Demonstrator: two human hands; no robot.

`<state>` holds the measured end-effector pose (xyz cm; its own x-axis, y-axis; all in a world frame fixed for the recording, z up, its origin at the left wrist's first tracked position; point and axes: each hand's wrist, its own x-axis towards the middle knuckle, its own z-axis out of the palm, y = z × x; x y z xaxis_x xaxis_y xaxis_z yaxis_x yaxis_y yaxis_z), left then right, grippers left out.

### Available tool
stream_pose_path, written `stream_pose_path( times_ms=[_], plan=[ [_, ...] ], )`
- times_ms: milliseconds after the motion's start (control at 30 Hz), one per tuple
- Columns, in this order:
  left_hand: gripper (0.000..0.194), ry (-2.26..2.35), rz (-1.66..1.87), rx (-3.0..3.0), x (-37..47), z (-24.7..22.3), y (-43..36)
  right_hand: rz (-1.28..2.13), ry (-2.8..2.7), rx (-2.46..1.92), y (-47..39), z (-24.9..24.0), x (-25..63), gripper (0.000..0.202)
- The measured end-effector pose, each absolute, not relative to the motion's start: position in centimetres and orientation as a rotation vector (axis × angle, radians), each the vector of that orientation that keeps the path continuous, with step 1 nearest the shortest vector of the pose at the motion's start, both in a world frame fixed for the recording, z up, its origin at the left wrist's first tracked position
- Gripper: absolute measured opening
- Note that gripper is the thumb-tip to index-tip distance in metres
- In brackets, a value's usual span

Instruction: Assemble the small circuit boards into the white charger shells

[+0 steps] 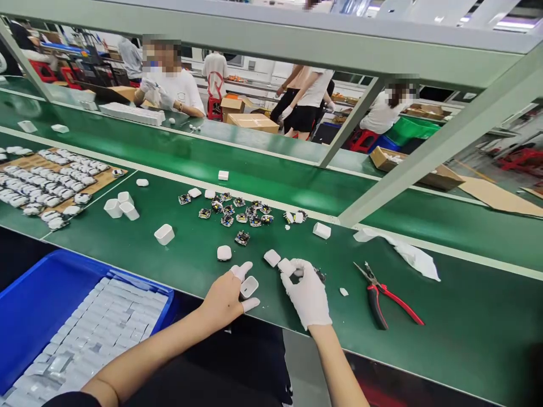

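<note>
My left hand (227, 299), with white finger cots on some fingertips, is closed around a hollow white plastic housing (249, 287) whose open end faces up. In a white glove, my right hand (309, 294) pinches a small white cap (287, 267) above the green bench. Another white cap (272, 258) lies just left of it. Dark parts, partly hidden, show behind my right fingers. A white cap on a board (224, 253) sits beyond my left hand. Several small circuit boards (241, 237) are heaped farther back.
Red-handled pliers (382, 299) lie open at right, near a crumpled white cloth (407, 254). Empty white housings (164, 234) stand at left. A blue bin (169, 297) of white parts is at lower left. A metal frame post (424, 130) slants across the right; co-workers sit beyond.
</note>
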<state>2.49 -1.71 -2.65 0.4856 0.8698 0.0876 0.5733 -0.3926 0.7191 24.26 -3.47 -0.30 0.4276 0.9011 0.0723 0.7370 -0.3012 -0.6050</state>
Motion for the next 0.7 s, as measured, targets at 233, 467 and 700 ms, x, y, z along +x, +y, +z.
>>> stream_pose_path(
  times_ms=[233, 467, 700],
  plan=[
    [0.075, 0.993, 0.94, 2.035, 1.9, 0.5, -2.3, 0.49, -1.287, -1.496, -7.6, 0.7, 21.3, 0.06],
    [0.047, 0.486, 1.267, 2.109, 2.5, 3.0, -2.4, 0.744, -1.205, -1.211, -10.2, 3.4, 18.0, 0.07],
    [0.043, 0.53, 1.359, 1.824, 2.6, 2.3, -2.9, 1.321, -0.787, -0.933, -10.0, 3.7, 18.0, 0.053]
  ],
)
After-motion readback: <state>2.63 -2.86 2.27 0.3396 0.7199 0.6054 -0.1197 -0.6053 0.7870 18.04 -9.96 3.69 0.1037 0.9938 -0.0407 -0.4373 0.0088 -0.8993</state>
